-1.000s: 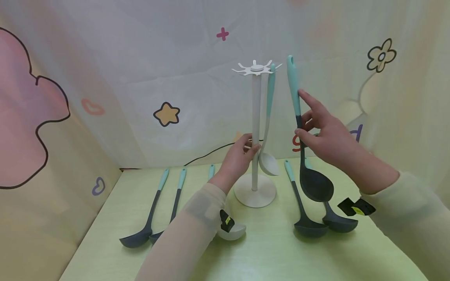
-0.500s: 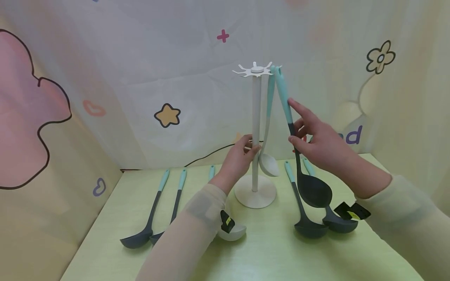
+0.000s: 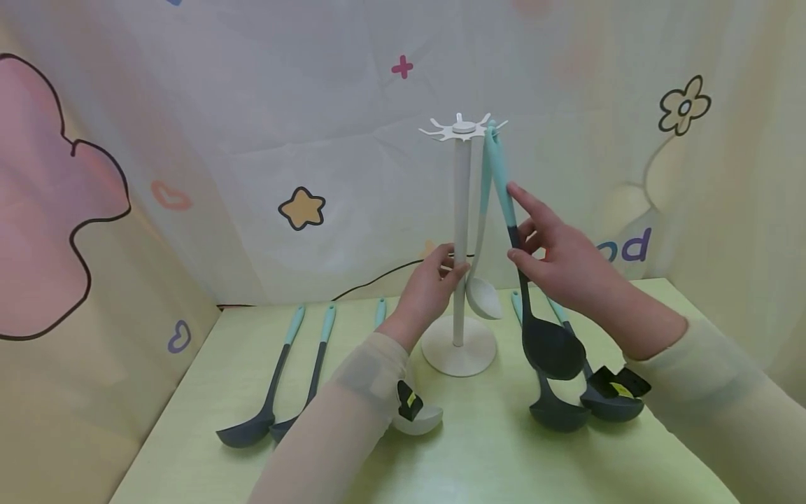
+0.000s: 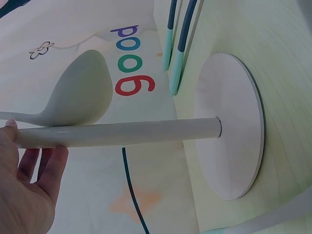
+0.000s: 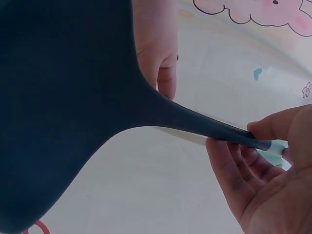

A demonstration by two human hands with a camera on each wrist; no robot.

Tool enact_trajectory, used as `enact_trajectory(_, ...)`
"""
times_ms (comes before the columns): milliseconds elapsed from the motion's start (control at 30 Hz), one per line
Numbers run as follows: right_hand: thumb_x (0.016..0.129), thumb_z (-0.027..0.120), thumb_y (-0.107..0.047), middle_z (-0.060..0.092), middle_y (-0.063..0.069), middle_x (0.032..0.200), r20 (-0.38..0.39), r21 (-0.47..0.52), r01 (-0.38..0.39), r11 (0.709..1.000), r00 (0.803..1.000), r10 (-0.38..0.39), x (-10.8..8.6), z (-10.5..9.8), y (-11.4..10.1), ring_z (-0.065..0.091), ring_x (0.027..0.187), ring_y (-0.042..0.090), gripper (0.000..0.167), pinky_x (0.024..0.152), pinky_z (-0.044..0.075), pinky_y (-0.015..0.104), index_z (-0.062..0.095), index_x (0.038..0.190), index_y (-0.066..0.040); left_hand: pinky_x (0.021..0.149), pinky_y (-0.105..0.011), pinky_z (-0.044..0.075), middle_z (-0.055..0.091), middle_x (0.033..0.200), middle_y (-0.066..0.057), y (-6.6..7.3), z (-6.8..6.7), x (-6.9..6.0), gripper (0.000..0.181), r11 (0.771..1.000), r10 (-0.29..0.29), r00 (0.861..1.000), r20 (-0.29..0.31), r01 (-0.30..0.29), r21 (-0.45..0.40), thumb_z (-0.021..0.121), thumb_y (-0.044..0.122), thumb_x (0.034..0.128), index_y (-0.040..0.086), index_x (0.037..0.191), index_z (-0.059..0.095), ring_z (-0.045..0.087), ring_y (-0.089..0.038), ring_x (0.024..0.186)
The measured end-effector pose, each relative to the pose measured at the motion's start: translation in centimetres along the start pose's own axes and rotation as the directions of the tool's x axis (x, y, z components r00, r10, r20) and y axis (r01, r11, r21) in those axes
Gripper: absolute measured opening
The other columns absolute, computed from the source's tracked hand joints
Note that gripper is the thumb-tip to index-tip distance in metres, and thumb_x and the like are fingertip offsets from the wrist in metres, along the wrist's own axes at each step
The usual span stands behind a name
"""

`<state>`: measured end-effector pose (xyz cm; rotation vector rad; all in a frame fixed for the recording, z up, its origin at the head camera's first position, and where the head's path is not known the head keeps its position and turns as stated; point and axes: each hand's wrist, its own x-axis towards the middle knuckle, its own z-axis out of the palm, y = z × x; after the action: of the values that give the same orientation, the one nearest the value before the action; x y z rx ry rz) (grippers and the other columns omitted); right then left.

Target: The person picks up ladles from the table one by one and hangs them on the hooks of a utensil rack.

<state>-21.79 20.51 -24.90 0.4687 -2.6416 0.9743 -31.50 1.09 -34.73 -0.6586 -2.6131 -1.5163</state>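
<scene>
My left hand (image 3: 431, 290) grips the white pole of a utensil stand (image 3: 462, 210) with a round base and a hooked top. From one hook hangs a white ladle (image 3: 483, 299) with a mint handle, close beside the pole. My right hand (image 3: 563, 255) pinches a dark ladle (image 3: 554, 348) around its shaft just below the mint handle, the index finger lying along that handle. The handle's top is up at the hooks, overlapping the hung ladle's handle; whether its hole is on a hook cannot be told. In the right wrist view the dark bowl (image 5: 68, 107) fills the left side.
Two dark ladles lie at the table's left, one at the outside (image 3: 252, 428) and one (image 3: 317, 364) partly behind my left sleeve. A white ladle (image 3: 420, 421) lies under my left forearm. Two more dark ladles (image 3: 557, 414) lie at the right. A printed curtain (image 3: 352, 140) hangs behind.
My right hand has moved left and slightly down, bringing the dark ladle's handle top from apart on the right to the stand's hooks. The left hand keeps its grip on the pole.
</scene>
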Motion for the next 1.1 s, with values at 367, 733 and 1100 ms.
enact_trajectory(367,0.099,0.06,-0.012,0.056,0.014,0.113,-0.04,0.067,0.01,0.998,0.999,-0.007,0.8,2.1,-0.3,0.062,0.104,0.032,0.085,0.081,0.055,0.05,0.007,0.158,-0.041,0.086,-0.04,0.055,0.062,0.115,-0.001,-0.2,0.0,-0.1,0.041,1.0,0.002,1.0,-0.013,-0.001,0.014,0.054,0.039,0.1017,0.025,0.139,0.049,0.063,-0.017,0.105)
enact_trajectory(733,0.099,0.059,-0.01,0.055,0.016,0.115,-0.128,0.113,0.016,0.993,0.992,-0.001,1.4,4.3,0.2,0.06,0.104,0.032,0.084,0.087,0.054,0.053,0.008,0.159,-0.04,0.088,-0.041,0.054,0.061,0.118,-0.001,-0.2,0.1,-0.1,0.041,1.0,0.005,1.0,-0.009,-0.005,0.01,0.055,0.038,0.1018,0.026,0.141,0.048,0.062,-0.019,0.107)
enact_trajectory(1100,0.099,0.06,-0.012,0.057,0.016,0.115,-0.153,0.128,0.023,0.991,0.988,-0.003,1.7,5.0,1.0,0.06,0.102,0.031,0.083,0.087,0.054,0.051,0.009,0.159,-0.037,0.092,-0.043,0.053,0.059,0.124,-0.001,-0.2,0.0,-0.2,0.043,1.0,0.013,1.0,0.001,-0.013,0.025,0.054,0.036,0.1026,0.024,0.143,0.045,0.059,-0.021,0.118)
